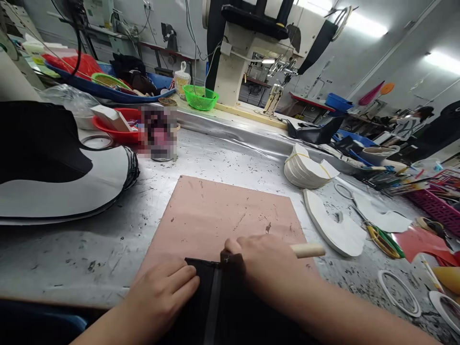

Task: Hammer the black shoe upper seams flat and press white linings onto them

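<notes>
A black fabric piece (pixel 196 306) with a grey strip (pixel 212 304) down its middle lies over the near edge of a pinkish-tan board (pixel 223 211). My left hand (pixel 167 285) is closed at the left side of this fabric, its fingers curled together and holding it down. In my right hand (pixel 268 266) is a hammer (pixel 309 250); its pale wooden handle sticks out to the right. The dark hammer head, partly covered by my fingers, is at the upper end of the strip. My right forearm hides part of the board and fabric.
Stacked black-and-white cut pieces (pixel 68 191) stand at left. White pieces (pixel 309 167), scissors (pixel 381 239) and tape rolls (pixel 398 293) lie at right. Behind are a red bowl (pixel 125 136), a green basket (pixel 200 98) and a sewing machine (pixel 239 67). People sit far right.
</notes>
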`<state>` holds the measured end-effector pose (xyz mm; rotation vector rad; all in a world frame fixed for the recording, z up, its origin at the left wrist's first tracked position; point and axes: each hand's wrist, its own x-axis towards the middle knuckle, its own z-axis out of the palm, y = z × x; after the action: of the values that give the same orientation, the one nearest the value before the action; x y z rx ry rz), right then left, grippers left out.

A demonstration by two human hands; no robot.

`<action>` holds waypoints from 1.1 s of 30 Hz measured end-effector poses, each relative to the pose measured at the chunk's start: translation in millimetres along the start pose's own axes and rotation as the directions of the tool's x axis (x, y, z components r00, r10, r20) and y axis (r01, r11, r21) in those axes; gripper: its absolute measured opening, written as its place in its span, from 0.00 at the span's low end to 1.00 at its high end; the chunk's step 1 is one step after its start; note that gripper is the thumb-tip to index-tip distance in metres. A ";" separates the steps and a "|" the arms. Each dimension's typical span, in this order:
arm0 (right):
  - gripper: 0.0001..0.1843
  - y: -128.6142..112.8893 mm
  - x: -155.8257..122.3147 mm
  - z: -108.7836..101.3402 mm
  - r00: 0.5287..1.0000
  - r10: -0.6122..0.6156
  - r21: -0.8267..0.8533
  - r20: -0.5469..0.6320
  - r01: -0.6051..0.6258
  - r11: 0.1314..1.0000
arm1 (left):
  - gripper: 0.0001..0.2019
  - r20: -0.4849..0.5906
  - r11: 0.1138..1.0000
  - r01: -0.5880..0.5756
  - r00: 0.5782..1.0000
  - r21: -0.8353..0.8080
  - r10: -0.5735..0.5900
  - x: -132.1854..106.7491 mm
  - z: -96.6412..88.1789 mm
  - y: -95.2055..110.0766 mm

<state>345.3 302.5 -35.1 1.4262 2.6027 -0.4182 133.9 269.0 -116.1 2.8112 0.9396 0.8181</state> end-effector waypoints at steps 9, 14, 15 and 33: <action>0.11 9.1 -5.1 7.0 0.992 0.026 0.068 -0.120 -0.018 0.998 | 0.14 0.179 0.998 0.057 0.982 0.011 -0.058 11.7 -13.7 4.0; 0.08 25.6 -23.0 18.4 0.993 0.115 0.176 -0.019 -0.110 0.978 | 0.12 0.468 0.969 0.238 0.850 0.071 -0.243 36.6 -22.8 10.3; 0.07 30.0 -27.6 18.9 0.994 0.112 0.161 0.010 -0.112 0.981 | 0.11 0.496 0.960 0.264 0.823 0.097 -0.277 44.5 -22.7 12.3; 0.33 213.1 -174.3 160.9 0.595 0.534 0.083 -0.601 -0.618 0.782 | 0.15 0.202 0.956 -0.200 0.967 0.216 0.157 228.1 -87.2 -16.3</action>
<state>617.6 221.8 -180.1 2.5448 2.2287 0.3640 234.3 404.7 61.2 3.1466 0.8111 0.4764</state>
